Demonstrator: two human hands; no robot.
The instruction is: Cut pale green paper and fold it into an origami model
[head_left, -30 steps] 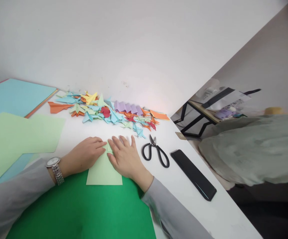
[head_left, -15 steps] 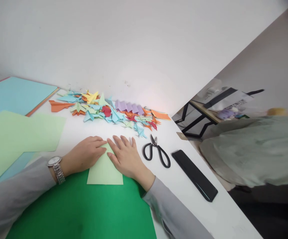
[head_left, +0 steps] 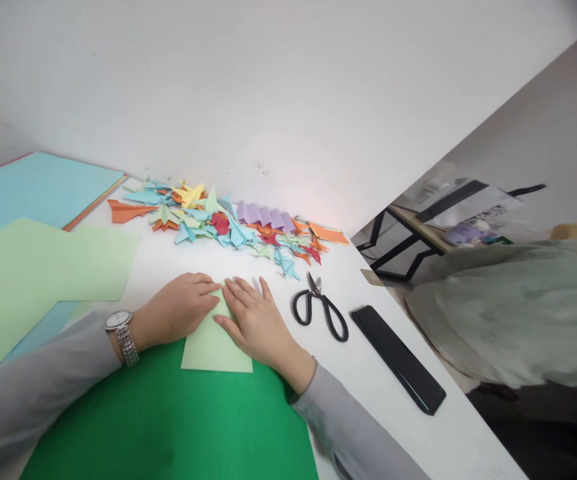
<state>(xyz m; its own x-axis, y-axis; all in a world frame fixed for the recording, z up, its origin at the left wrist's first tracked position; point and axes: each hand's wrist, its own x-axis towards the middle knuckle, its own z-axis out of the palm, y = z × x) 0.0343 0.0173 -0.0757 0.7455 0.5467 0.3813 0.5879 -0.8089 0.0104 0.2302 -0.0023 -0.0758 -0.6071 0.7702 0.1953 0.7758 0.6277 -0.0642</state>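
Note:
A small light green folded paper (head_left: 215,347) lies on the white table (head_left: 368,373), its near end over a large dark green sheet (head_left: 168,420). My left hand (head_left: 178,310), with a watch on the wrist, rests on the paper's upper left, its fingers curled down and pressing on the fold. My right hand (head_left: 253,320) lies flat on the paper's upper right, fingers stretched out and close together. The fingertips of both hands meet at the paper's pointed top.
A heap of coloured origami pieces (head_left: 218,223) lies along the wall. Black scissors (head_left: 320,308) and a long black case (head_left: 398,359) lie to the right. Pale green (head_left: 43,273) and blue sheets (head_left: 38,190) lie left. A person in a grey-green top (head_left: 513,313) sits beyond the table's right edge.
My hands have stayed on the light green paper; the right fingers have drawn closer together and slid slightly toward the fold. The view has shifted a little.

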